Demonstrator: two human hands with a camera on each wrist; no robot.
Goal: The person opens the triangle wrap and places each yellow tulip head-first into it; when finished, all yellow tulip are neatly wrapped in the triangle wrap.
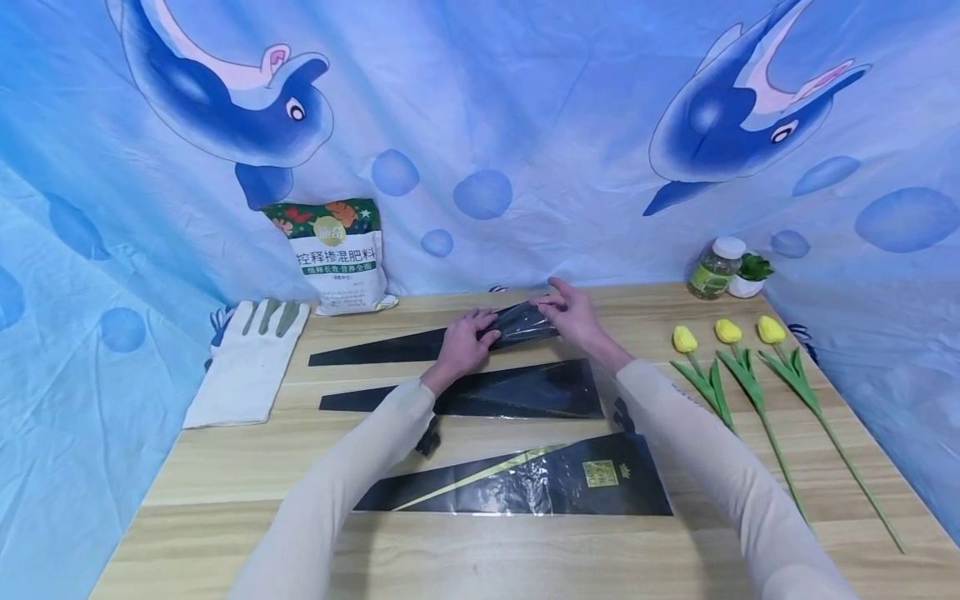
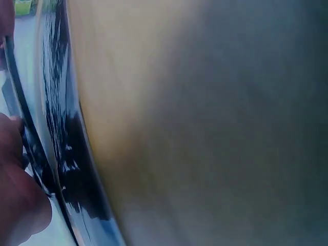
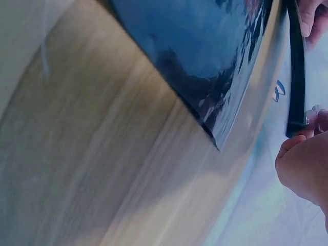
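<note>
Head view shows both of my hands on the farthest of three black flower sleeves laid across the wooden table (image 1: 225, 467). I take the fertiliser bag (image 1: 339, 254) at the table's back edge as my landmark. The far sleeve (image 1: 420, 340) lies just in front of that bag and runs to its right. My left hand (image 1: 465, 337) has its fingers curled over the sleeve near its middle. My right hand (image 1: 573, 312) pinches the wide mouth end, which is lifted slightly off the wood.

Left wrist view is mostly blur; I can confirm only glossy black film (image 2: 66, 148) beside my fingers. Right wrist view shows a thin black edge of the film (image 3: 296, 66) held between fingertips, with a second sleeve lying flat on the wood.

The middle sleeve (image 1: 517, 390) and the near sleeve (image 1: 540, 485) lie further in front of the bag. White gloves (image 1: 251, 358) lie left of the bag; three yellow tulips (image 1: 738, 375) and a small jar (image 1: 716, 267) are well to its right.

Risks, in my judgement:
- The film is slick and thin; an uneven pull between the two hands could tear or crease the mouth.
- The layers may cling, so the pinch could take both.
- A forearm may drag the middle sleeve.
</note>
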